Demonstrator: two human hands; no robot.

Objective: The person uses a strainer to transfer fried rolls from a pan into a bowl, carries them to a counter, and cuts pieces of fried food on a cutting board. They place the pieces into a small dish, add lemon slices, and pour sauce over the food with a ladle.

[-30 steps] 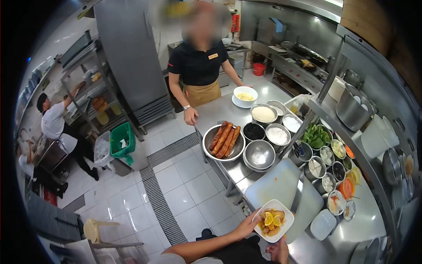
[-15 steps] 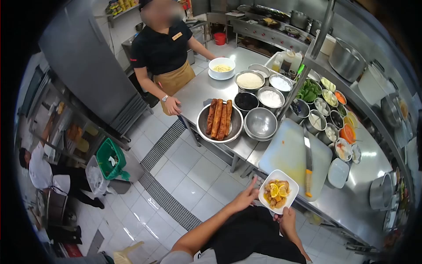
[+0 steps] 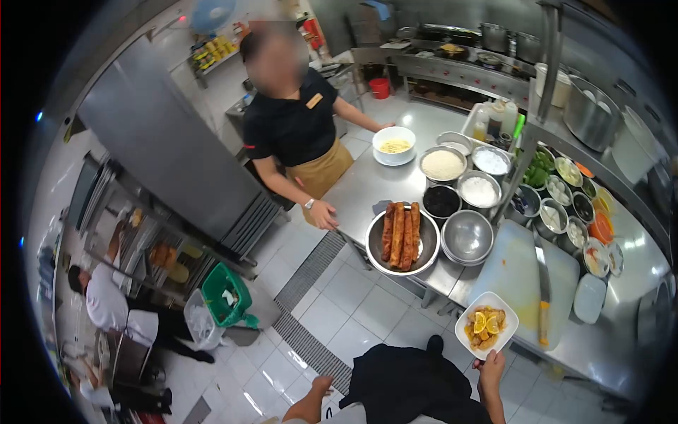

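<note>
My right hand (image 3: pixel 490 371) grips the near edge of a small white square dish (image 3: pixel 462 326). In the dish lies browned food in sauce, topped with orange or lemon slices (image 3: pixel 486 323). The dish is held up near the table's edge, beside the cutting board (image 3: pixel 526 265). My left hand (image 3: pixel 322 384) hangs low over the floor, away from the dish. Its fingers are too foreshortened to read, and nothing shows in it.
A knife (image 3: pixel 543 290) lies on the board. Left of it stand stacked steel bowls (image 3: pixel 467 234) and a bowl of long brown rolls (image 3: pixel 401 237). Across the table a person (image 3: pixel 296 120) touches a white noodle bowl (image 3: pixel 394 141). Another person (image 3: pixel 109 300) works by the racks near a green bin (image 3: pixel 224 293).
My left hand has come away from the dish and dropped down to the left. My right hand still carries the dish. The view has turned, shifting the scene rightward.
</note>
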